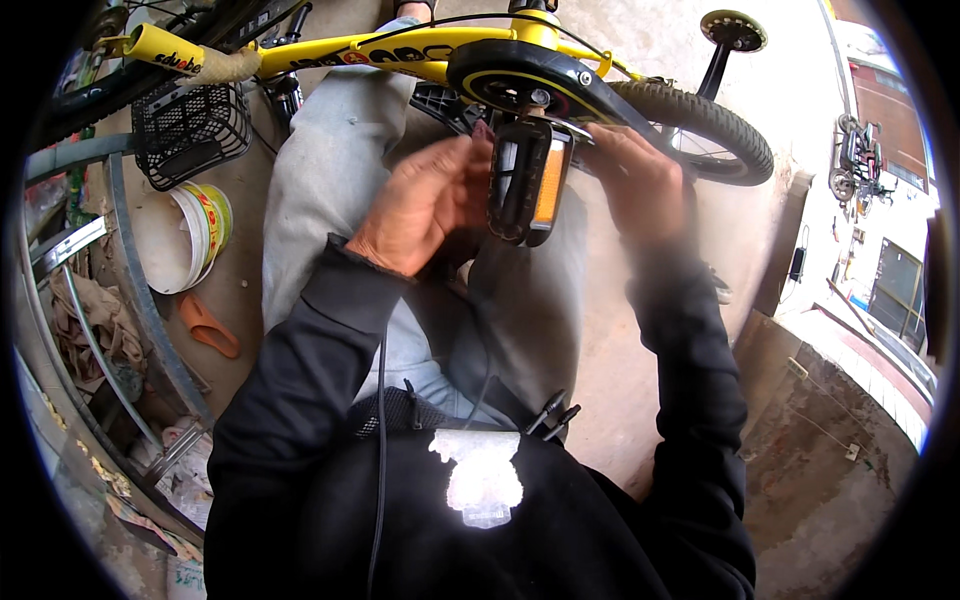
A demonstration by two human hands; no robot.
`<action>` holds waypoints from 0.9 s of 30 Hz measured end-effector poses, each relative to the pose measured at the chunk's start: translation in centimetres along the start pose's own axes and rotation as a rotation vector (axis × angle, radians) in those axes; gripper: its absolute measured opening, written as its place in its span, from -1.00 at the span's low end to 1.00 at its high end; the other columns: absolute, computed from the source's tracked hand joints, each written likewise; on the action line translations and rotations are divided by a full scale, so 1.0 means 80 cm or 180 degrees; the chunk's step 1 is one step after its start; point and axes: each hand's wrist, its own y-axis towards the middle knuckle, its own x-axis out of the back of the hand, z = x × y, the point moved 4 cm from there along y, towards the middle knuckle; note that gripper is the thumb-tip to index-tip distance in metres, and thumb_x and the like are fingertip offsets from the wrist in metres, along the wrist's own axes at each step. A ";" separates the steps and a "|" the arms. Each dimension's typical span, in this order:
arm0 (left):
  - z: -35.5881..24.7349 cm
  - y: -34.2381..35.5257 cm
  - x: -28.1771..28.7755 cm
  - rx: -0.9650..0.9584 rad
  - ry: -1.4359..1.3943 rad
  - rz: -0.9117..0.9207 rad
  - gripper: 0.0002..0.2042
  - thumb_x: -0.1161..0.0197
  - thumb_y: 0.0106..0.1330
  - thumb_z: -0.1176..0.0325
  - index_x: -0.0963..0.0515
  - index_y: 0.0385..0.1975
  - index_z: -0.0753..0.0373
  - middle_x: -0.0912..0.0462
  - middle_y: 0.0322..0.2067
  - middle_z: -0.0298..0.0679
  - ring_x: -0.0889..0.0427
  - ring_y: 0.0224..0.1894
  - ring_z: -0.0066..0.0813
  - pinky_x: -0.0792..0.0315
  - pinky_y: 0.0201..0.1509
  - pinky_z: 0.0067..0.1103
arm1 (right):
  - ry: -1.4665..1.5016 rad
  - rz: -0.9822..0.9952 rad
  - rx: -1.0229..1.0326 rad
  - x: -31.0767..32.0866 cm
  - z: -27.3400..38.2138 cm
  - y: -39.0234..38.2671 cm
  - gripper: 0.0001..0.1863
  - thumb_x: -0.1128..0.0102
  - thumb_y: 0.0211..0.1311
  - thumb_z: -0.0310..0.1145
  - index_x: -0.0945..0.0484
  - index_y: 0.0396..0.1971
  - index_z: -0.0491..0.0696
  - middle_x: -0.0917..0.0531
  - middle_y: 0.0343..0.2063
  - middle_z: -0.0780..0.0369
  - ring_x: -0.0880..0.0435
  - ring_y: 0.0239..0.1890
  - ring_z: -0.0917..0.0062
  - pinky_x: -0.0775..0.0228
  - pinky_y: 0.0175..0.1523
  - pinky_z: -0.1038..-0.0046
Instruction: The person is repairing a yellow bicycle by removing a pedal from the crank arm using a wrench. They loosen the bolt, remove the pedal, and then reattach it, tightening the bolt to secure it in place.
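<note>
A black bicycle pedal (508, 175) with an amber reflector (548, 186) stands toward me on the crank side of a yellow bicycle frame (420, 50). My left hand (428, 205) is at the pedal's left side, its fingers blurred and partly hidden there. On the other side, my right hand (640, 175) is closed and smeared by motion, its fingertips beside a thin silvery metal piece (572, 129) behind the pedal. Whether that piece is a tool or part of the crank I cannot make out. Just beyond is the black chain guard (515, 75).
The bicycle's knobbly tyre (735, 135) and second pedal (735, 32) lie beyond my right hand. To the left are a black basket (190, 130), a white bucket (175, 235), an orange slipper (208, 325) and a curved metal frame (140, 270). My knees flank the work.
</note>
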 end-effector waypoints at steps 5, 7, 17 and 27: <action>-0.046 0.012 0.022 -0.0660 0.1390 -0.0635 -0.72 -0.06 0.35 0.22 -0.47 -0.08 0.27 -0.58 -0.22 -0.24 -0.57 -0.23 -0.51 -0.46 -0.15 -0.56 | -0.0006 -0.0093 -0.0023 -0.023 -0.007 -0.005 -0.77 -0.30 -0.03 -0.51 -0.61 -0.29 -0.09 -0.64 -0.39 0.19 -0.65 -0.35 0.36 -0.48 -0.27 0.47; -0.053 0.017 0.020 -0.0718 0.1458 -0.0705 -0.72 -0.11 0.33 0.26 -0.47 -0.09 0.29 -0.58 -0.25 -0.25 -0.58 -0.22 -0.53 -0.48 -0.17 -0.61 | 0.0097 -0.0072 -0.0042 -0.034 -0.010 -0.008 -0.77 -0.26 -0.01 -0.49 -0.61 -0.27 -0.07 -0.63 -0.40 0.19 -0.63 -0.34 0.32 -0.47 -0.27 0.43; -0.008 0.036 0.032 -0.0006 0.1676 -0.0780 -0.66 -0.04 0.34 0.22 -0.43 0.00 0.31 -0.56 -0.16 -0.28 -0.51 -0.10 -0.53 -0.38 -0.03 -0.58 | 0.1264 0.0057 -0.0660 -0.093 -0.018 -0.007 -0.72 -0.23 0.01 -0.41 -0.61 -0.20 0.02 -0.64 -0.29 0.17 -0.61 -0.23 0.26 -0.46 -0.16 0.38; -0.002 0.041 0.005 0.0371 -0.0494 0.0237 -0.58 0.05 0.38 0.03 -0.38 0.00 0.26 -0.54 -0.15 -0.18 -0.52 -0.07 -0.30 -0.42 0.06 -0.30 | 0.1270 0.0051 -0.0728 -0.111 -0.020 -0.002 -0.79 -0.18 0.05 -0.40 -0.59 -0.25 0.00 -0.62 -0.29 0.16 -0.61 -0.25 0.23 -0.47 -0.19 0.35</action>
